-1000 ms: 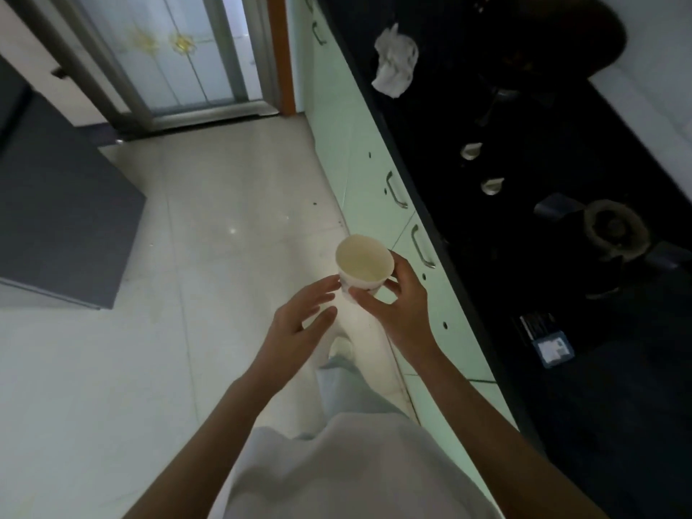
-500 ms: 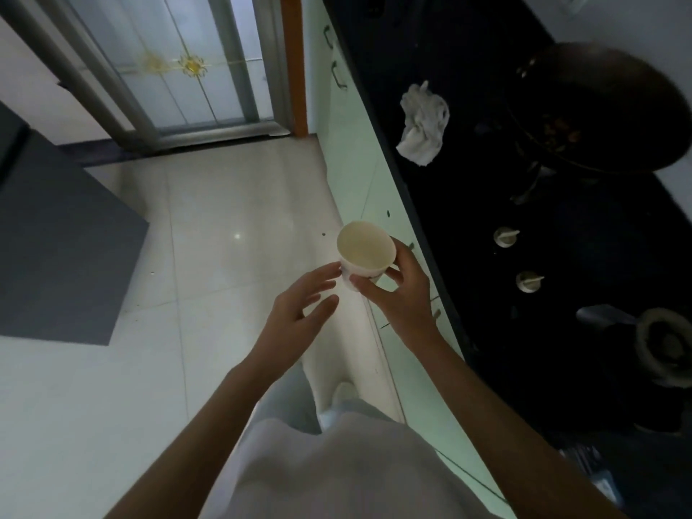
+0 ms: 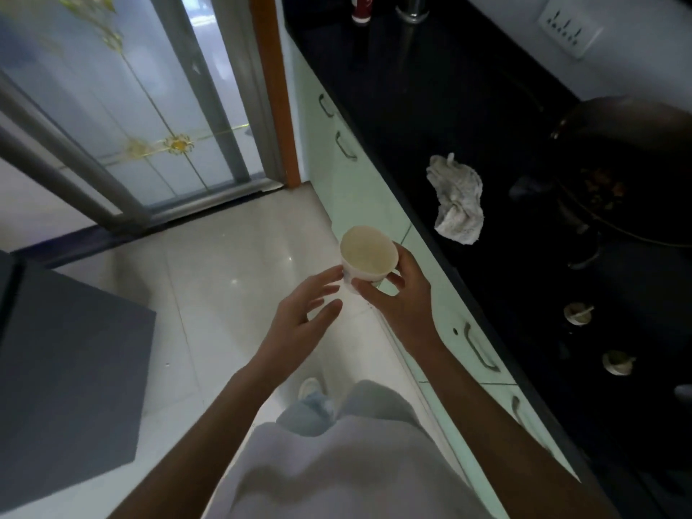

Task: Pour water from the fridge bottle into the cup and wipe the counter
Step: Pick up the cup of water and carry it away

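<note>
The person's right hand (image 3: 400,297) holds a pale cup (image 3: 367,256) by its lower wall, thumb and fingers closed around it, mouth up. The cup hangs over the floor just off the front edge of the black counter (image 3: 449,118), beside the green cabinet fronts (image 3: 355,189). The left hand (image 3: 299,316) is spread, fingers apart and empty, its fingertips near the cup's side; whether they touch it cannot be told.

The counter's front edge runs from upper middle to lower right. A bare dark stretch lies between the edge and the wall, from the tap base (image 3: 412,9) down to a crumpled white cloth (image 3: 457,200) that lies close to the edge, just past the cup. To the right of the cloth a dark wok (image 3: 629,144) with food in it fills much of the counter's depth. Nearer the person, two stove knobs (image 3: 578,313) sit on the dark top.

On the left the tiled floor (image 3: 209,279) is open up to a glass sliding door (image 3: 123,106), with a grey block (image 3: 67,368) at the lower left narrowing the passage.
</note>
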`<action>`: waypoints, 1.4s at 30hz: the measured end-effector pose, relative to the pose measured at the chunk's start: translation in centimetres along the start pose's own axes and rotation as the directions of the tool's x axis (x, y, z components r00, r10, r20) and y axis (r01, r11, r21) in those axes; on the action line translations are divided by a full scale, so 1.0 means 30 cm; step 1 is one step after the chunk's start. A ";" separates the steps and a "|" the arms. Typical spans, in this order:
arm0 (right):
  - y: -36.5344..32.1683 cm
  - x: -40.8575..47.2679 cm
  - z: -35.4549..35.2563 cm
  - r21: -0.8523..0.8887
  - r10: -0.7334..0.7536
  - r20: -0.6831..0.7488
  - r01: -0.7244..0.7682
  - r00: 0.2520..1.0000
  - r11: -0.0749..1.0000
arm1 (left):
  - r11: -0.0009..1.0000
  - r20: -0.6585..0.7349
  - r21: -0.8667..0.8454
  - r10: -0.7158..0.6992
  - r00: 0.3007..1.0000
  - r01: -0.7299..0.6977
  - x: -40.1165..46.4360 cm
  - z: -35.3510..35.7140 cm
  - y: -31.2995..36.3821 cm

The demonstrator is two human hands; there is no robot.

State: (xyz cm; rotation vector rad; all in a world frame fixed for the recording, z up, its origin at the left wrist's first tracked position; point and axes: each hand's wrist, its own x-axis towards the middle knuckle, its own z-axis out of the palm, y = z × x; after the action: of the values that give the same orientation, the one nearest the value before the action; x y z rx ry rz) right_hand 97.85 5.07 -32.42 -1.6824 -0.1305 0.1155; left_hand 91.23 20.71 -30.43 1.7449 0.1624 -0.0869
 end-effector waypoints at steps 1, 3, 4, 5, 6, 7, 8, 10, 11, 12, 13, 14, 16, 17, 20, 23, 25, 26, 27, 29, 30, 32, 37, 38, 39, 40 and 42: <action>-0.002 0.029 0.024 0.002 0.002 -0.017 -0.002 1.000 1.000 | 1.000 0.014 0.008 0.001 1.000 -0.001 0.034 -0.026 -0.001; 0.002 0.087 0.062 -0.003 0.015 -0.059 -0.015 0.998 1.000 | 1.000 0.034 0.016 -0.003 0.999 0.002 0.100 -0.070 -0.002; 0.007 0.117 0.078 -0.006 0.023 -0.078 -0.024 0.997 1.000 | 1.000 0.045 0.015 -0.006 0.999 0.005 0.134 -0.089 -0.006; 0.013 0.148 0.091 -0.010 0.033 -0.090 -0.034 0.995 0.999 | 1.000 0.059 0.009 -0.011 0.998 0.010 0.168 -0.107 -0.012; 0.021 0.178 0.102 -0.016 0.043 -0.099 -0.045 0.994 0.999 | 1.000 0.071 0.005 -0.018 0.997 0.017 0.203 -0.121 -0.020; 0.029 0.208 0.111 -0.021 0.053 -0.105 -0.056 0.993 0.998 | 1.000 0.081 0.004 -0.024 0.996 0.024 0.237 -0.133 -0.026; 0.034 0.239 0.121 -0.027 0.062 -0.109 -0.066 0.992 0.997 | 1.000 0.087 0.002 -0.030 0.996 0.030 0.271 -0.143 -0.032; 0.039 0.314 0.143 -0.039 0.071 -0.112 -0.076 0.991 0.996 | 0.999 0.086 -0.003 -0.040 0.996 0.040 0.346 -0.163 -0.036; 0.041 0.359 0.154 -0.046 0.066 -0.110 -0.071 0.992 0.996 | 0.999 0.079 -0.002 -0.040 0.996 0.040 0.389 -0.175 -0.036; 0.043 0.408 0.163 -0.054 0.061 -0.108 -0.067 0.992 0.996 | 0.999 0.073 0.000 -0.037 0.997 0.037 0.435 -0.186 -0.035; 0.046 0.457 0.169 -0.062 0.059 -0.105 -0.066 0.993 0.996 | 0.999 0.070 0.002 -0.034 0.997 0.034 0.483 -0.197 -0.034; 0.047 0.508 0.174 -0.067 0.061 -0.102 -0.068 0.993 0.995 | 1.000 0.069 0.004 -0.031 0.997 0.031 0.532 -0.210 -0.032; 0.037 0.616 0.182 -0.069 0.061 -0.098 -0.068 0.993 0.995 | 1.000 0.064 0.006 -0.023 0.998 0.023 0.636 -0.236 -0.017; 0.028 0.672 0.187 -0.070 0.060 -0.096 -0.067 0.994 0.995 | 1.000 0.064 0.008 -0.021 0.998 0.020 0.690 -0.248 -0.005; 0.002 0.828 0.198 -0.067 0.063 -0.090 -0.069 0.994 0.995 | 1.000 0.057 0.008 -0.016 0.998 0.015 0.842 -0.280 0.033; -0.005 0.968 0.203 -0.074 0.062 -0.078 -0.068 0.995 0.995 | 1.000 0.045 0.007 -0.011 0.999 0.010 0.970 -0.307 0.055; -0.008 1.042 0.207 -0.085 0.064 -0.075 -0.070 0.995 0.994 | 1.000 0.053 0.007 -0.015 0.998 0.015 1.043 -0.321 0.063; -0.008 1.073 0.210 -0.085 0.064 -0.082 -0.071 0.995 0.994 | 1.000 0.059 0.006 -0.019 0.998 0.018 1.076 -0.328 0.067; -0.007 1.102 0.213 -0.081 0.067 -0.098 -0.075 0.993 0.994 | 1.000 0.062 0.004 -0.023 0.998 0.023 1.109 -0.337 0.073; -0.005 1.162 0.224 -0.072 0.081 -0.141 -0.092 0.987 0.993 | 1.000 0.078 0.001 -0.022 0.997 0.022 1.180 -0.360 0.083; -0.002 1.191 0.232 -0.069 0.090 -0.159 -0.102 0.983 0.992 | 1.000 0.096 0.002 -0.020 0.995 0.020 1.216 -0.373 0.084; 0.002 1.242 0.248 -0.078 0.093 -0.200 -0.111 0.975 0.991 | 1.000 0.142 0.019 -0.014 0.990 0.012 1.287 -0.399 0.083; -0.007 1.376 0.296 -0.062 0.116 -0.325 -0.143 0.938 0.988 | 0.997 0.262 0.071 -0.007 0.965 -0.012 1.503 -0.479 0.092; -0.011 1.403 0.308 -0.068 0.113 -0.358 -0.146 0.927 0.987 | 0.996 0.302 0.082 0.002 0.953 -0.028 1.549 -0.499 0.097; -0.017 1.429 0.319 -0.077 0.107 -0.390 -0.148 0.915 0.986 | 0.995 0.343 0.093 0.008 0.939 -0.042 1.593 -0.516 0.106; -0.022 1.455 0.328 -0.084 0.100 -0.418 -0.148 0.903 0.985 | 0.993 0.383 0.104 0.017 0.924 -0.061 1.637 -0.533 0.116; -0.030 1.504 0.346 -0.078 0.099 -0.472 -0.153 0.876 0.985 | 0.985 0.467 0.133 0.037 0.884 -0.111 1.723 -0.560 0.131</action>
State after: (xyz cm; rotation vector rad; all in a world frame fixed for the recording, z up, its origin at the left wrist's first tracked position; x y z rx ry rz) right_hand 140.83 22.29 -32.71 -1.7857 0.3440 -0.2062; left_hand 142.30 39.65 -31.30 1.8332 -0.2703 -0.4684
